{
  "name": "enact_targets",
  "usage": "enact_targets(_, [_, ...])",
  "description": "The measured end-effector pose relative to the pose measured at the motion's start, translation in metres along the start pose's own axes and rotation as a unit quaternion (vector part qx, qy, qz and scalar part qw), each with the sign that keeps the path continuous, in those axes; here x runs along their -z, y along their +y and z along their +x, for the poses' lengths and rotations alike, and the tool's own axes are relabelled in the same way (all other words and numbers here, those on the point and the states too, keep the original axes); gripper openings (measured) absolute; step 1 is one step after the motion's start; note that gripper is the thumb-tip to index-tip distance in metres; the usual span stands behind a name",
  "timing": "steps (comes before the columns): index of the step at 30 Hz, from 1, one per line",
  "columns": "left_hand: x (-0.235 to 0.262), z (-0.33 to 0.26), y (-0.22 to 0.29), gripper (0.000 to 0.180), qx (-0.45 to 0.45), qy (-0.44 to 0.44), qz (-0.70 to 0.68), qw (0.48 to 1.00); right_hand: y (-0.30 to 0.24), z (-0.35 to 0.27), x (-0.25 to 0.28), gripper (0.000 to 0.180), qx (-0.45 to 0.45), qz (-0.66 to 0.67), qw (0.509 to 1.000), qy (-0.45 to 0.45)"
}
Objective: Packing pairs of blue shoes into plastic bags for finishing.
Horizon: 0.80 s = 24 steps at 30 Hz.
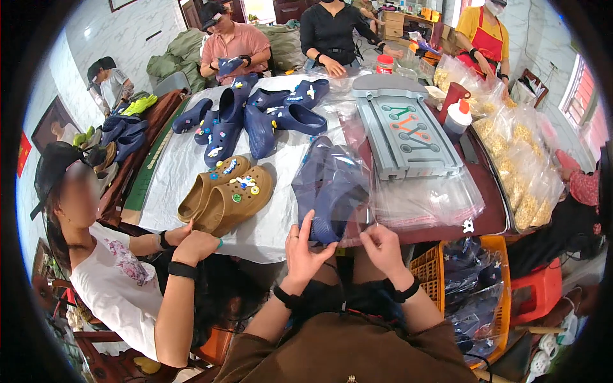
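A pair of navy clogs (pixel 332 185) stands inside a clear plastic bag (pixel 359 167) in front of me. My left hand (pixel 308 250) holds the bagged clogs at their near end, fingers up along one side and thumb across the bottom. Beside it, my right hand (pixel 382 247) is closed in a pinch on the bag's loose near edge. To the left, a pair of brown clogs (pixel 242 198) with colourful charms sits by a neighbour's hands (pixel 191 244). Several loose navy clogs (pixel 230 105) lie farther back on the white sheet (pixel 163 207).
A grey folding stool (pixel 408 127) rests on the table over a stack of clear bags (pixel 428 201). Beyond it stand a white bottle with a red cap (pixel 457 118) and bagged yellowish pieces (pixel 520 159). An orange crate (pixel 501 287) of bagged navy clogs is at my lower right. Other people work around the table.
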<state>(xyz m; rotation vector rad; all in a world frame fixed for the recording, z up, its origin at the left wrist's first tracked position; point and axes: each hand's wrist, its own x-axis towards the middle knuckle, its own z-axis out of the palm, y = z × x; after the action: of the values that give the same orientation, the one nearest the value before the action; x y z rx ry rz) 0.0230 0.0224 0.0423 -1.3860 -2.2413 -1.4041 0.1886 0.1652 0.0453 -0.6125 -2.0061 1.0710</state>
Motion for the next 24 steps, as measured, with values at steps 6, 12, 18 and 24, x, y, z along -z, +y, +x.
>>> enact_targets(6, [-0.007, -0.008, 0.025, 0.087, -0.065, -0.013, 0.092, 0.994, 0.003, 0.000, -0.013, 0.016, -0.006, 0.035, 0.999, -0.027])
enact_targets(12, [-0.007, -0.003, 0.014, 0.081, 0.005, 0.000, 0.108, 0.994, 0.004, -0.007, 0.009, 0.019, -0.002, -0.036, 0.994, -0.102])
enact_targets(18, [-0.006, 0.003, 0.023, 0.087, -0.008, -0.063, 0.081, 0.995, 0.003, -0.012, 0.014, 0.025, -0.021, -0.145, 0.989, -0.028])
enact_targets(24, [-0.016, 0.004, 0.021, 0.085, -0.048, -0.092, 0.077, 0.992, 0.003, -0.006, 0.016, 0.037, -0.072, -0.140, 0.985, 0.075])
